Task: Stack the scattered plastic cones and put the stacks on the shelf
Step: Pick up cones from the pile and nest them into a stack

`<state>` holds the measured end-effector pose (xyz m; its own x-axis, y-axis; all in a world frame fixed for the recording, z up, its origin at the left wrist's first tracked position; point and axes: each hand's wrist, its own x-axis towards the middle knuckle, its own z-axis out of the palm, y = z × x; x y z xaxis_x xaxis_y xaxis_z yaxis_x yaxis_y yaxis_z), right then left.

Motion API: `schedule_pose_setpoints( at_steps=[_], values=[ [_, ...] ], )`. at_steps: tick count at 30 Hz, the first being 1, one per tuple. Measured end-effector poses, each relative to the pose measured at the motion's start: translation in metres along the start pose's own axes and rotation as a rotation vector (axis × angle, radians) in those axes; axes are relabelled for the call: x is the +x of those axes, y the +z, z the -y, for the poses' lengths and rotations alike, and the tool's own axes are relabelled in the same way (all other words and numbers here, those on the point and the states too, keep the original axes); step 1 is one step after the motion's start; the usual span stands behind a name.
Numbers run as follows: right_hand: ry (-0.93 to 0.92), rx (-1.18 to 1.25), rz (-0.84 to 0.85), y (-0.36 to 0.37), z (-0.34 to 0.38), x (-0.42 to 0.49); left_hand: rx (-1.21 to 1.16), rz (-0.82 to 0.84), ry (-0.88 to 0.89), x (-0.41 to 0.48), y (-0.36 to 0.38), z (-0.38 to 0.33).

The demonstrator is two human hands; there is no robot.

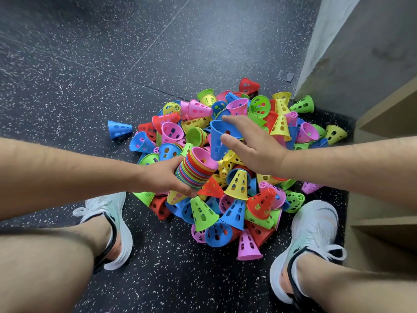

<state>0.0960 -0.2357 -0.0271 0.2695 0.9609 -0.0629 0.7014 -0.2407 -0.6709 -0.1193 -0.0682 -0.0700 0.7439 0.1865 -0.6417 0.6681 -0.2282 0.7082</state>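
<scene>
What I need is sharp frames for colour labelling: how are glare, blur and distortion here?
Head view: the cone pile is sharp and evenly lit; head view: a pale sheen lies on the floor at the top; head view: wide-angle stretch swells forearms and legs; head view: the left hand gripping the stack and right hand gripping the blue cone show no smear.

Rainbow-banded stack [194, 171], blue cone [218, 141], white-speckled black floor [94, 71], white shoes [309, 231].

You wear white running shoes, left shoe [110, 222] at the frame's lower left, right shoe [313, 231] at lower right, each with white laces, black collar trim and a mint-green tint. Your forearms [67, 168] and shins [56, 256] are bare.
</scene>
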Motion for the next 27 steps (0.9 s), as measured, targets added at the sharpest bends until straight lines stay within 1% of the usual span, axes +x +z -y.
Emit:
schedule_pose_setpoints(
  at_steps=[2,3,7,9,13,15,18,19,22,27],
  values=[
    [0.025,0.031,0.029,0.0,0.004,0.002,-0.018,0.005,0.01,0.001,0.0,-0.002],
    [0.035,0.023,0.072,-0.001,0.007,0.002,-0.024,0.007,0.018,0.003,0.001,-0.004],
    [0.098,-0.055,0.372,-0.003,0.01,-0.002,-0.025,-0.002,0.052,0.01,0.004,-0.011],
    [0.127,-0.066,0.441,-0.004,0.007,-0.005,-0.023,0.008,0.061,0.013,0.007,-0.015],
    [0.1,-0.092,0.454,-0.015,-0.004,-0.014,-0.001,0.046,0.067,0.013,0.015,-0.019],
    [0.087,-0.131,0.41,-0.024,-0.016,-0.019,0.002,0.073,0.081,0.017,0.016,-0.024],
    [0.061,-0.348,0.3,-0.036,-0.045,-0.022,-0.013,0.08,0.099,0.024,0.019,-0.039],
    [0.065,-0.428,0.288,-0.039,-0.056,-0.021,-0.019,0.077,0.108,0.028,0.02,-0.043],
    [0.122,-0.634,0.357,-0.043,-0.082,-0.019,-0.028,0.059,0.126,0.036,0.022,-0.054],
    [0.12,-0.808,0.462,-0.038,-0.096,-0.01,-0.043,0.047,0.109,0.039,0.019,-0.057]
  ],
)
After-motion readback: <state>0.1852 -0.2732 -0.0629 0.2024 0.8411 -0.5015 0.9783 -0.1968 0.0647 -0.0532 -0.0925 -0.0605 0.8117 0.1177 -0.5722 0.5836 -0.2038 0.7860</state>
